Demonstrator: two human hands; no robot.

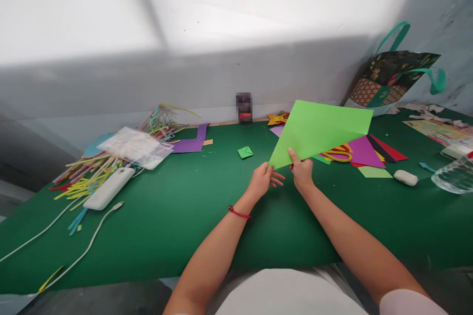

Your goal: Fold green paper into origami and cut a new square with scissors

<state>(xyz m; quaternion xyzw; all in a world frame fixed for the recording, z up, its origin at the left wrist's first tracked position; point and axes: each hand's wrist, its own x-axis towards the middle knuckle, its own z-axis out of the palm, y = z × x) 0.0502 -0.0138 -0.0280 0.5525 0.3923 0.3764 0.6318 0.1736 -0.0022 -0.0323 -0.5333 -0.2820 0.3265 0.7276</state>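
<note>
A bright green sheet of paper [318,130] is held up above the table, tilted, one corner pointing down toward me. My left hand [261,180] pinches that lower corner between thumb and index finger, its other fingers stretched out. Along the sheet's lower edge, my right hand [301,171] grips it with the thumb on top; the fingers beneath are partly hidden. Beyond my left hand, a small folded green paper piece [245,152] lies on the green tabletop [207,206].
At left are many paper strips [77,182], a clear plastic bag [135,145], a white power bank [110,188] and a cable [94,236]. Yellow-handled scissors [342,156], purple paper [364,151], a white case [405,177], a bottle [456,174] and a patterned bag [391,78] are at right.
</note>
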